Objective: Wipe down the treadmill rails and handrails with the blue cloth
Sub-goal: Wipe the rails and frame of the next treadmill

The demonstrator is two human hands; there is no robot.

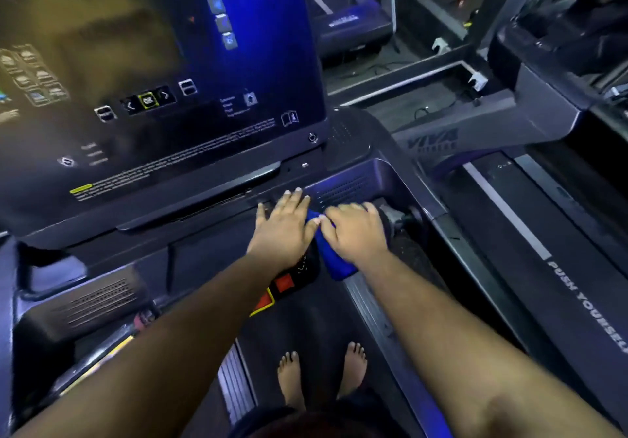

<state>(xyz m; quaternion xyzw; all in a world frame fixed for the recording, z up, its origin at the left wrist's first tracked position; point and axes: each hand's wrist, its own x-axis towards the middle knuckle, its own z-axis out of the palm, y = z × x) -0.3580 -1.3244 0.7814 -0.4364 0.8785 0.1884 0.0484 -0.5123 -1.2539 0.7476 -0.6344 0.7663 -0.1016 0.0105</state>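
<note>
- Below the console's front edge, a crumpled bright blue cloth sits bunched between the two hands, over the dark bar that runs across the treadmill; its lower end hangs free just above the ribbed grey side rail.
- The right hand lies curled on top of the cloth, fingers bent over it and gripping it against the bar.
- The left hand rests flat beside it, fingers spread and straight, palm pressed on the dark console ledge, its edge touching the cloth.
- Under the left wrist shows a black panel with red and yellow markings.
- Just right of the right hand, a black handrail stub with a grey collar meets the console's perforated corner.
- Above, the large glossy touchscreen glows blue with icons and an "OK" button.
- Down below, two bare feet stand on the dark running belt.
- Well to the right stands a neighbouring treadmill lettered "PUSH YOURSELF".
</note>
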